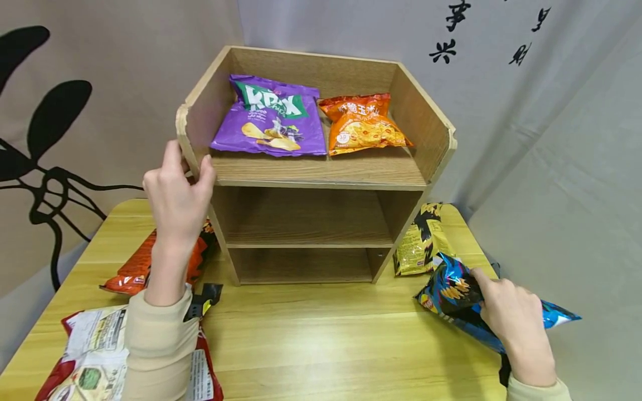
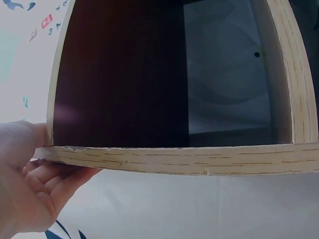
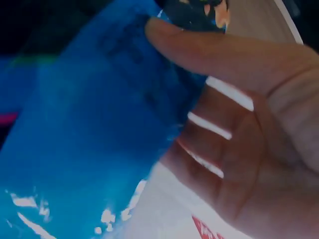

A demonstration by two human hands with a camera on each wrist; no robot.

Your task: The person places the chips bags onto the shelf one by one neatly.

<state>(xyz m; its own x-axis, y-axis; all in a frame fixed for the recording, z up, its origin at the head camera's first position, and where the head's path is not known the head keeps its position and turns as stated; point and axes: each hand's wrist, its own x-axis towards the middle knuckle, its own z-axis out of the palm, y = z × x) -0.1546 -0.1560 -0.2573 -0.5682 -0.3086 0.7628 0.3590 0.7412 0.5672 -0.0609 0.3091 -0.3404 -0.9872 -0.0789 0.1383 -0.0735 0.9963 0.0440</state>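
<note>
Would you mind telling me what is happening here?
A person's left hand grips the left side of a wooden shelf unit, while the right hand holds a blue snack bag. A purple bag and an orange bag lie on the top level. A yellow bag lies on the table beside the unit.

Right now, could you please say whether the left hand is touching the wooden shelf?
Touching: the left wrist view shows the left hand gripping the wooden shelf between thumb and fingers.

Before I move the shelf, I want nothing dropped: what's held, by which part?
The left hand grips the shelf by its left panel's front edge; the right hand holds the blue bag by an edge.
</note>
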